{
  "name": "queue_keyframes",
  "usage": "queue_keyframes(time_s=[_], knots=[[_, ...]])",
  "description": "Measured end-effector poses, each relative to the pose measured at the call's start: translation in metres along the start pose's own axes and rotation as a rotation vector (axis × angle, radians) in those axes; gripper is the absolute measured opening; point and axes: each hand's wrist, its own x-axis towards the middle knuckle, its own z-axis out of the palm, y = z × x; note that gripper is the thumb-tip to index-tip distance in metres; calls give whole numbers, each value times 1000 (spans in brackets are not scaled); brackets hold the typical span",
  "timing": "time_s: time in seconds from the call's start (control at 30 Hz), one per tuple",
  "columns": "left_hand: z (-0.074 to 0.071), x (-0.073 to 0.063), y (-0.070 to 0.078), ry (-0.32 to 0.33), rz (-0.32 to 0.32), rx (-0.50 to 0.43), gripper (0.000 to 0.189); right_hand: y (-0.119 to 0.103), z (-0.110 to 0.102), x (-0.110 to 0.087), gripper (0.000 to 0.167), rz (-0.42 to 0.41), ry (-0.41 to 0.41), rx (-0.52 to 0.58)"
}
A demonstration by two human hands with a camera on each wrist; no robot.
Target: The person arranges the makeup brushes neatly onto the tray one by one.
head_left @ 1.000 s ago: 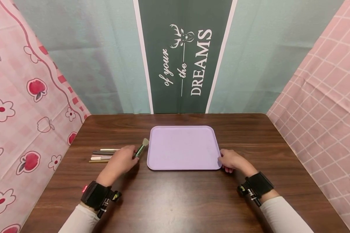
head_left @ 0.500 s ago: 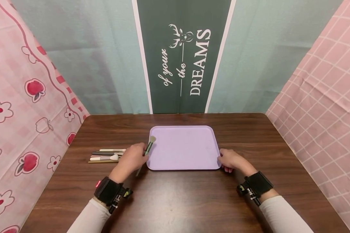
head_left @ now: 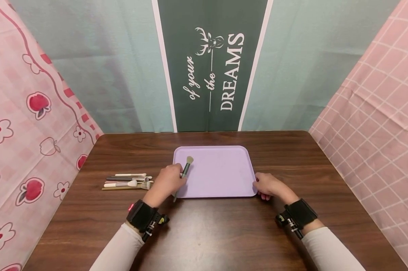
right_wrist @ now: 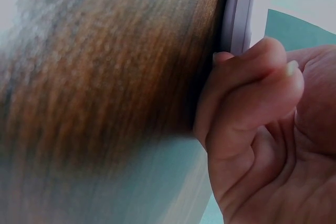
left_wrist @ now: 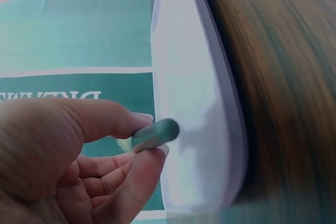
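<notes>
My left hand (head_left: 168, 180) pinches a green-handled makeup brush (head_left: 185, 170) between thumb and fingers over the left side of a lilac tray (head_left: 220, 169). The brush tilts, its pale bristles pointing away from me and its handle end towards me. Seen from the left wrist, the rounded green handle end (left_wrist: 163, 132) sticks out past the fingertips. At the tray's near right corner, my right hand (head_left: 268, 184) grips the edge; its curled fingers (right_wrist: 252, 93) show against the rim in the right wrist view.
Several more makeup brushes (head_left: 122, 184) lie side by side on the dark wooden table (head_left: 204, 233), left of the tray. A green curtain (head_left: 122, 75) hangs behind the table, with pink cloths (head_left: 370, 124) at both sides.
My left hand has carried the green brush rightwards, from beside the other brushes to over the tray. The brush has turned more upright in the head view. My right hand has stayed at the tray corner.
</notes>
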Motion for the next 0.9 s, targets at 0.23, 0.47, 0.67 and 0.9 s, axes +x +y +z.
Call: queue_keyframes(time_s=[0.23, 0.47, 0.67, 0.9], knots=[[8, 10, 15, -17, 26, 18, 15, 0, 0, 0, 10, 3, 1, -1], [16, 19, 33, -18, 53, 9, 15, -1, 0, -1, 9, 1, 4, -1], [25, 28, 48, -30, 61, -11, 15, -1, 0, -1, 9, 1, 1, 1], [34, 38, 64, -29, 67, -26, 15, -1, 0, 0, 9, 8, 4, 5]])
